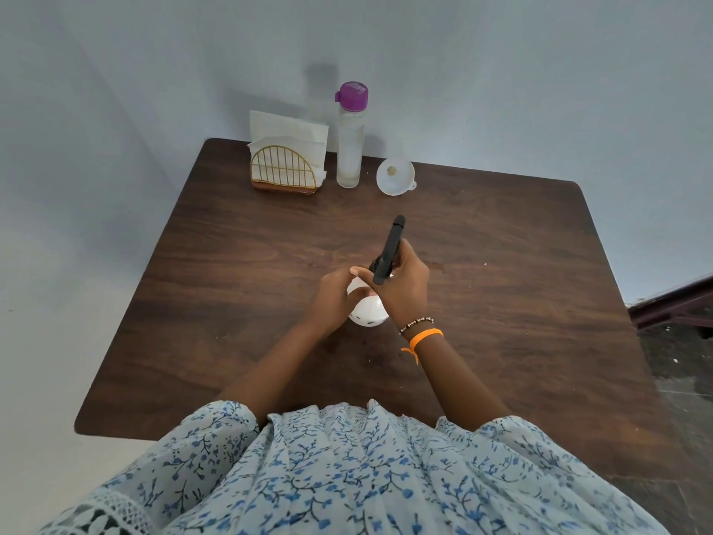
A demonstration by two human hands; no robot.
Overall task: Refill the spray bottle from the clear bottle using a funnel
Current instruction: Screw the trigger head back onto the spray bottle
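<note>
Spray bottle, tabletop centre: left hand gripped body, right hand gripped black head; funnel at 12 o'clock.

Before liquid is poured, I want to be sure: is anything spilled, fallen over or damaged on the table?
Nothing stands out. The clear bottle stands upright with its purple cap on, the funnel rests beside it, and the napkin holder is upright. Both hands grip the spray bottle. Only tiny pale specks dot the table; no puddle shows.

Soft, even, moderately bright light. The clear bottle casts a faint, diffuse shadow up the wall behind it. Wide-angle distortion bows the table edges; focus softens toward the frame margins.
</note>
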